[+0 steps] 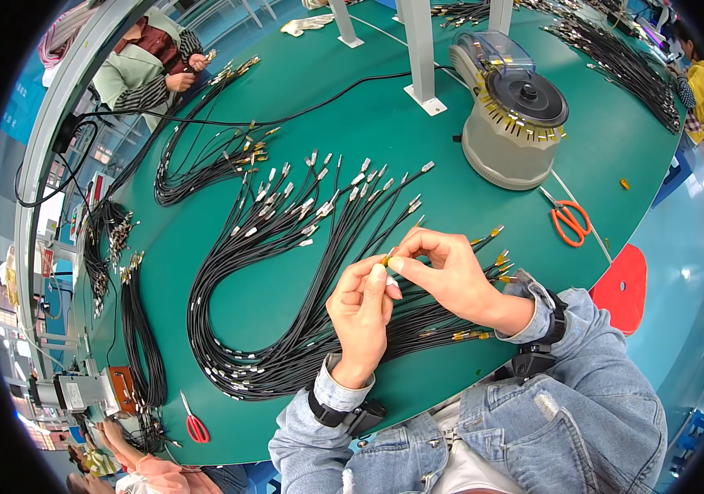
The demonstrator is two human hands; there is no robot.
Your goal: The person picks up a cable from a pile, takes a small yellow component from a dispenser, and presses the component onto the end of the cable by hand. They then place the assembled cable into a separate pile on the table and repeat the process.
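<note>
My left hand and my right hand meet over the table, fingertips pinched together. Between them shows a small piece of yellow tape, apparently around a thin cable end mostly hidden by the fingers. A white bit shows beside my left fingers. Under and around both hands lies a large bundle of black cables, bent in a U, with silvery connectors fanned out at its far ends. Cable ends with yellow tape lie below my right wrist.
A round tape dispenser with yellow strips stands far right. Orange-handled scissors lie near it, red-handled scissors at the near left. More cable bundles lie left and far. A metal post rises behind. Co-workers sit around the table.
</note>
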